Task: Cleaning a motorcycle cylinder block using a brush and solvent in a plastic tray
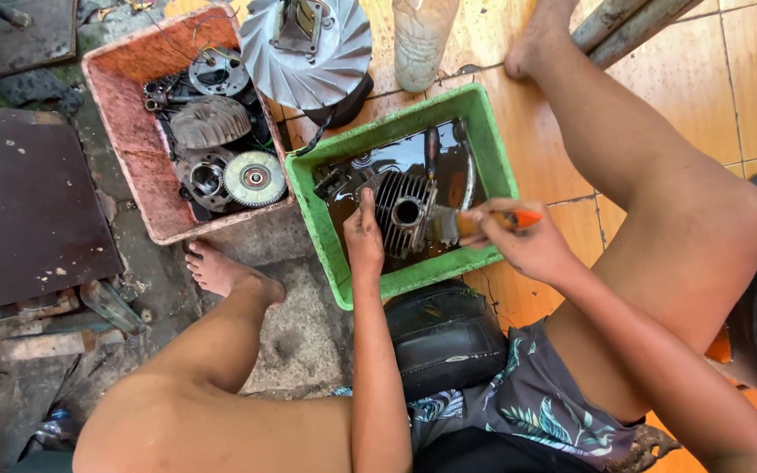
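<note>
Steadying cylinder (405, 210) mid-frame in green tub (494, 166) | left hand (363, 238) pressed on fins, not closed | right hand (523, 241) gripping brush (475, 223) | risk: oily cylinder slips, dark liquid splashes.

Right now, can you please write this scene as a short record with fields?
left hand: steadies the finned engine cylinder
right hand: holds an orange-handled brush, bristles at the cylinder
green tub: holds dark liquid; the cylinder sits in it
pink tub: to the left, holds metal engine parts
behind the tubs: a grey fan-shaped part and a plastic bottle
floor: orange tiles on the right, concrete on the left
</note>
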